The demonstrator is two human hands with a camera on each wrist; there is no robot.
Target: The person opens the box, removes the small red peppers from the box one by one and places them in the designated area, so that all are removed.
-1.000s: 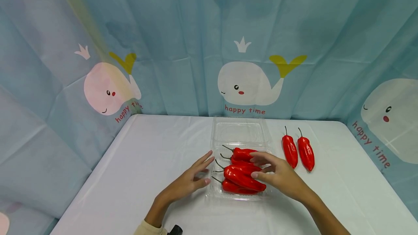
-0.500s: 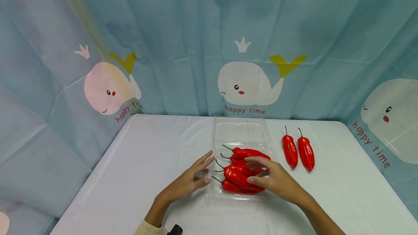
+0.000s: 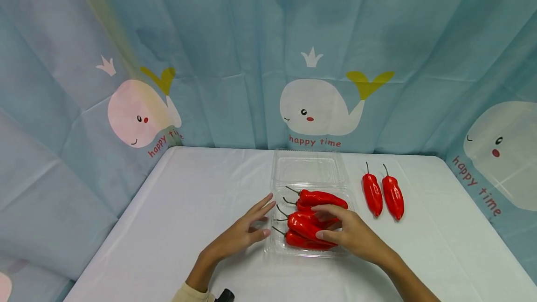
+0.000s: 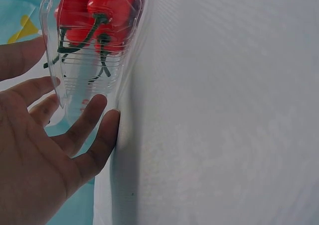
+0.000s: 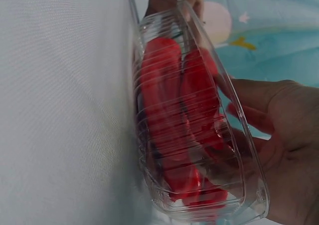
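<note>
A clear plastic clamshell box (image 3: 280, 250) stands on the white table, its lid (image 3: 308, 169) folded back. Inside lie several glossy red chili peppers (image 3: 320, 198) with green stems, stems toward the left. My right hand (image 3: 356, 234) reaches over the box's right side, thumb on the near side and fingers curled on the far side of an upper front pepper (image 3: 303, 225). The right wrist view has its fingers partly behind the clear wall. My left hand (image 3: 239, 236) is at the box's left side, fingers loosely spread, fingertips (image 4: 112, 116) right at the wall.
Two more red peppers (image 3: 372, 195) lie side by side to the right of the box, stems away from me. Behind the table hangs a blue curtain (image 3: 226, 59) with whale prints. A beige sleeve (image 3: 192, 293) shows at the left wrist.
My right hand has shifted left and a little toward me over the peppers, uncovering the back one. The front pepper's tip has moved slightly left. My left hand stays where it was.
</note>
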